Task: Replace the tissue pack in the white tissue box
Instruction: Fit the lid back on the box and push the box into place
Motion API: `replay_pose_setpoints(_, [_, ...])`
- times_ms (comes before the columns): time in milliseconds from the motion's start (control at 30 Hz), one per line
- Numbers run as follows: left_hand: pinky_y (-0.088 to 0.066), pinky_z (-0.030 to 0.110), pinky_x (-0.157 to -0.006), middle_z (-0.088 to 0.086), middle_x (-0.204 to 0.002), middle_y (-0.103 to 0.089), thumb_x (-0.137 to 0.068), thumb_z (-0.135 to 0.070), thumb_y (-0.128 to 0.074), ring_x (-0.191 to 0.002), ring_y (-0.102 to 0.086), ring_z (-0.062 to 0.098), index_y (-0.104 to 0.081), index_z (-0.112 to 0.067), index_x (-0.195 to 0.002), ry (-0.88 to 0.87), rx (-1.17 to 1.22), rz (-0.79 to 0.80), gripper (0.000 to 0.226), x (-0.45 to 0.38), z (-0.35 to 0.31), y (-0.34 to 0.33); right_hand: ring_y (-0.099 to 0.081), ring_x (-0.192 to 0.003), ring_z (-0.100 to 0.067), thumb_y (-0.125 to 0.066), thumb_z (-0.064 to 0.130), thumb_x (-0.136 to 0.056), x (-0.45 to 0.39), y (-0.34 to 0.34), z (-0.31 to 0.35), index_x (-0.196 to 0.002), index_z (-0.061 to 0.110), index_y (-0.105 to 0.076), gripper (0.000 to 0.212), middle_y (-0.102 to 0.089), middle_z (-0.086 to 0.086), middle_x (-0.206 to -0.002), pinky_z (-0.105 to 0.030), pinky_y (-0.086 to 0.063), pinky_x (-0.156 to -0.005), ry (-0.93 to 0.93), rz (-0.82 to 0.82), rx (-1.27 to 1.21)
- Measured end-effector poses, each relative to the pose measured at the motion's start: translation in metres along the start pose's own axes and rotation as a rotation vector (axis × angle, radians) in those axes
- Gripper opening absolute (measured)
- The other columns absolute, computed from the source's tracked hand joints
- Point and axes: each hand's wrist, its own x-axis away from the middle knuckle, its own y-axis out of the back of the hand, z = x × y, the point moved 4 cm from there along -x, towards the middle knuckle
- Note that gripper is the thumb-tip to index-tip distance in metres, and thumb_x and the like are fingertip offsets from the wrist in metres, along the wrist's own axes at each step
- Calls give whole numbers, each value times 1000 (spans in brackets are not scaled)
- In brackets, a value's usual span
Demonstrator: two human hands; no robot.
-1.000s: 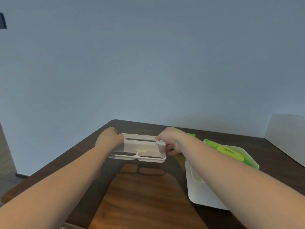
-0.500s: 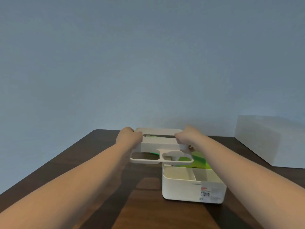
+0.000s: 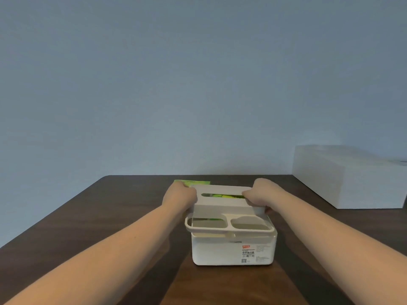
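The white tissue box base (image 3: 233, 249) stands on the dark wooden table (image 3: 110, 216) and carries a small label on its front. I hold the white lid (image 3: 222, 203), with its slot and two front openings, just over the base, shifted slightly left. My left hand (image 3: 179, 198) grips the lid's left end. At the right end is my right hand (image 3: 259, 194), also gripping. A green tissue pack (image 3: 222, 196) shows through the slot. Another green pack (image 3: 191, 182) lies behind my left hand, mostly hidden.
A large white rectangular box (image 3: 348, 177) sits at the back right of the table. A plain wall rises behind the table's far edge. The table's left edge runs diagonally toward me.
The lid has travelled right and down from left of the base to just above it. Both hands moved with it, and my view swung to bring the base to the middle.
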Motion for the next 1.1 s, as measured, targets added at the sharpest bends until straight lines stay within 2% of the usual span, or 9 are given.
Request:
replay_pose_setpoints(267, [-34,25,-56,5,-68,-52,-79,-3,-41,-58,-45,22,-50,-11,-87,12,37,-41,14,3,6,-20,-54,-65,-19,-52,36,-92,-6,-3,-13,-83,11,-55,27,-56,-3,-76,-27,-44,-55,18,-18,46])
replay_pose_setpoints(400, [-36,26,-59,10,-85,-57,-82,0,-40,-74,-50,28,-55,-10,-90,11,44,-24,20,-2,3,-21,-51,-67,-13,-49,35,-96,-9,-10,-12,-114,11,-58,32,-56,-3,-91,-24,-42,-58,44,-30,12])
replay_pose_setpoints(467, [-38,27,-68,6,-75,-50,-84,3,-38,-81,-47,28,-49,-19,-76,-3,68,6,26,-4,2,-22,-50,-68,-14,-48,33,-97,-10,-11,-11,-121,8,-57,35,-58,-6,-96,-25,-40,-56,45,-13,-4])
replay_pose_setpoints(600, [-29,23,-51,27,-99,-65,-83,5,-32,-61,-42,23,-54,1,-127,-11,143,78,50,-5,4,-26,-58,-92,-24,-46,26,-97,-10,-11,-10,-126,3,-52,37,-61,-15,-122,-30,-46,-71,40,49,-30])
replay_pose_setpoints(733, [-27,23,-48,19,-98,-66,-82,4,-33,-55,-41,16,-52,-8,-136,-2,134,100,59,-7,6,-26,-63,-100,-30,-45,21,-94,-14,-13,-15,-136,9,-41,44,-59,-16,-115,-38,-55,-81,27,118,-97])
replay_pose_setpoints(833, [-31,24,-53,4,-76,-55,-82,4,-34,-60,-45,18,-51,-7,-137,21,135,125,59,-5,5,-25,-59,-92,-25,-42,20,-95,-15,-15,-15,-141,15,-35,47,-57,-11,-110,-35,-53,-79,61,139,-121])
replay_pose_setpoints(933, [-44,23,-67,5,-88,-55,-88,4,-32,-76,-52,24,-44,-12,-145,33,194,144,60,-2,5,-27,-52,-88,-22,-39,22,-98,-15,-15,-15,-137,15,-39,40,-54,-8,-108,-34,-48,-76,102,133,-160])
replay_pose_setpoints(1000, [-48,17,-62,5,-90,-57,-90,3,-34,-79,-54,24,-45,-12,-143,42,215,170,56,2,3,-25,-50,-92,-21,-35,27,-102,-14,-15,-15,-137,14,-40,38,-54,-9,-125,-32,-48,-75,132,102,-134])
replay_pose_setpoints(1100, [-51,40,-97,16,-116,-66,-66,-7,-41,-110,-61,38,-58,-20,-131,46,82,149,69,-2,4,-21,-50,-96,-20,-30,30,-104,-18,-15,-12,-134,10,-44,39,-56,-10,-130,-29,-41,-77,171,32,-16])
